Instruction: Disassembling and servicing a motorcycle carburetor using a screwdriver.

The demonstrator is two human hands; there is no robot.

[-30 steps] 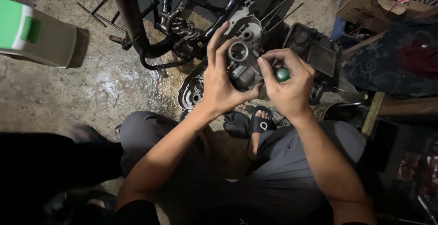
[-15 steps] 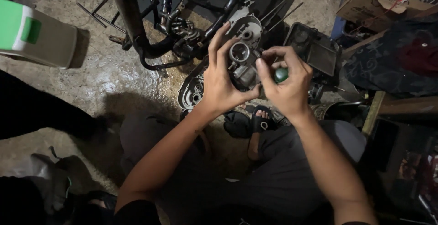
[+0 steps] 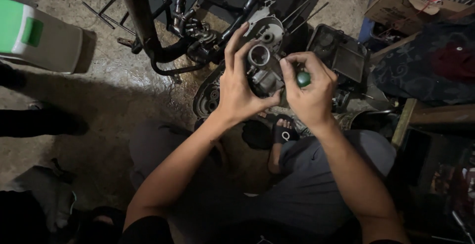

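Small motorcycle repair workshop, work done at floor level. Bare concrete floor (image 3: pixel 114 90), stained, glossy with oil near centre. Stripped black motorcycle frame (image 3: pixel 148 31) and tangle of hoses at far centre. Open engine casing (image 3: pixel 208 98) lying on floor just beside it. Black plastic housing part (image 3: pixel 341 56) at right. Loose metal rods (image 3: pixel 99 9) on floor at far left. Worn cardboard box (image 3: pixel 396 1) with clutter at far right. Grey-and-green plastic container (image 3: pixel 39 38) at far left.

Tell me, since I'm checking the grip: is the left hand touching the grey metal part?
Touching. The head view shows the left hand wrapped around the grey metal part, fingers on its edge.
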